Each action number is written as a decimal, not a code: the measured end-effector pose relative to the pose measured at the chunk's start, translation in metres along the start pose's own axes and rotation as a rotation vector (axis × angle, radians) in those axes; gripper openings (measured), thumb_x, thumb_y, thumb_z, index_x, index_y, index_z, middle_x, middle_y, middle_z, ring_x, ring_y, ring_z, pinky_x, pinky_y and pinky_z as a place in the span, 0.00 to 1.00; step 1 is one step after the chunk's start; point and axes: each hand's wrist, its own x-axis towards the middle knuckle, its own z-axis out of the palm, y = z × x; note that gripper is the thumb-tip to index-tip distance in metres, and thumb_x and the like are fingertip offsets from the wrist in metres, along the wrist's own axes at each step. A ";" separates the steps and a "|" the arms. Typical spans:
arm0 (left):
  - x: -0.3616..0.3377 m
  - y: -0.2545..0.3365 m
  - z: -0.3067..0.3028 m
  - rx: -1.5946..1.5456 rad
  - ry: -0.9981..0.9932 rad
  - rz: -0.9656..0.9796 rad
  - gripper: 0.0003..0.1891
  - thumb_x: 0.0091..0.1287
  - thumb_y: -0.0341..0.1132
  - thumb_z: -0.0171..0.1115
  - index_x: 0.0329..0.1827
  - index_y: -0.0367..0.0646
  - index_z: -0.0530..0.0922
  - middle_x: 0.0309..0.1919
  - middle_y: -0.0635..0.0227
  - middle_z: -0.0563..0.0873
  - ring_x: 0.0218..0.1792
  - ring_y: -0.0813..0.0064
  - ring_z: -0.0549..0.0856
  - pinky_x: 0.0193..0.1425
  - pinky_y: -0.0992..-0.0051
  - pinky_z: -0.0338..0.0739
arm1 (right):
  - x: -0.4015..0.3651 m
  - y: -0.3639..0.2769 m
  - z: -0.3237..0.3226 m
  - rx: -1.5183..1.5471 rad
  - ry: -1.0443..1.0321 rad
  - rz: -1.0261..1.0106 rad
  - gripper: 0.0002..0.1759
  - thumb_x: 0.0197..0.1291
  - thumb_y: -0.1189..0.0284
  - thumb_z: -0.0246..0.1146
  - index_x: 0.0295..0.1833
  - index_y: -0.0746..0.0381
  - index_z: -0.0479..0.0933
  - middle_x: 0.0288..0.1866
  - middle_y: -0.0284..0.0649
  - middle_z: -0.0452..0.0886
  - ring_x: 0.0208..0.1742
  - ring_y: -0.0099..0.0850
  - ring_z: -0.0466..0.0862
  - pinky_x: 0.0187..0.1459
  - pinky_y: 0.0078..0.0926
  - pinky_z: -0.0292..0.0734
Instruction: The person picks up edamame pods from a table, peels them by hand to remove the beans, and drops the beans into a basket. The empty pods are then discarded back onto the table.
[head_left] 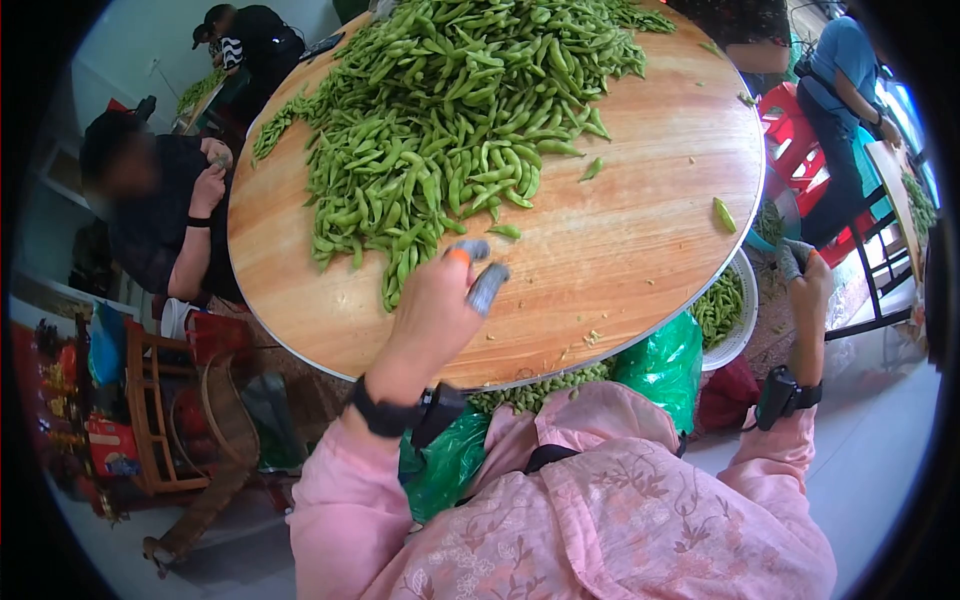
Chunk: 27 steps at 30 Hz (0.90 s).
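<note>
My left hand (437, 305) is over the round wooden table (640, 220), at the near edge of a large heap of green soybean pods (430, 130). Grey covers wrap its thumb and a finger, with an orange band beside them. These fingers are apart, and nothing shows between them. Out to the right, beyond the table edge, my right hand (810, 282) is raised beside a white basket (745, 335) of pods. Its grey-covered fingertips are close together; whatever they pinch is hidden. Shelled green beans (540, 392) lie below the table edge, by green plastic (665, 370) at my lap.
A single pod (724, 215) and small scraps lie on the table's right side. One person (150, 200) sits at the left edge; another (255, 50) works farther back. At right, a person in blue (845, 80) stands by red chairs (790, 130). Wooden chairs (160, 410) stand lower left.
</note>
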 end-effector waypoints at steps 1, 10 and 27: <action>0.013 0.003 0.007 0.098 -0.011 -0.006 0.16 0.54 0.39 0.63 0.37 0.35 0.76 0.23 0.56 0.80 0.25 0.65 0.81 0.30 0.72 0.74 | -0.005 -0.012 0.004 0.149 0.012 -0.038 0.08 0.52 0.77 0.59 0.37 0.70 0.75 0.27 0.37 0.79 0.29 0.21 0.76 0.34 0.17 0.70; 0.049 -0.018 0.040 0.389 -0.129 0.019 0.13 0.55 0.36 0.60 0.36 0.34 0.75 0.23 0.54 0.80 0.26 0.60 0.80 0.31 0.66 0.73 | -0.057 -0.114 0.056 0.633 -0.513 -0.090 0.10 0.53 0.77 0.60 0.41 0.70 0.76 0.31 0.36 0.79 0.32 0.19 0.76 0.34 0.17 0.72; -0.054 0.046 0.027 -1.181 0.098 -0.321 0.09 0.55 0.19 0.57 0.39 0.35 0.74 0.30 0.63 0.81 0.27 0.77 0.81 0.25 0.80 0.77 | -0.088 -0.162 0.086 1.194 -1.165 0.181 0.10 0.58 0.67 0.57 0.34 0.65 0.75 0.26 0.27 0.75 0.27 0.14 0.70 0.27 0.12 0.64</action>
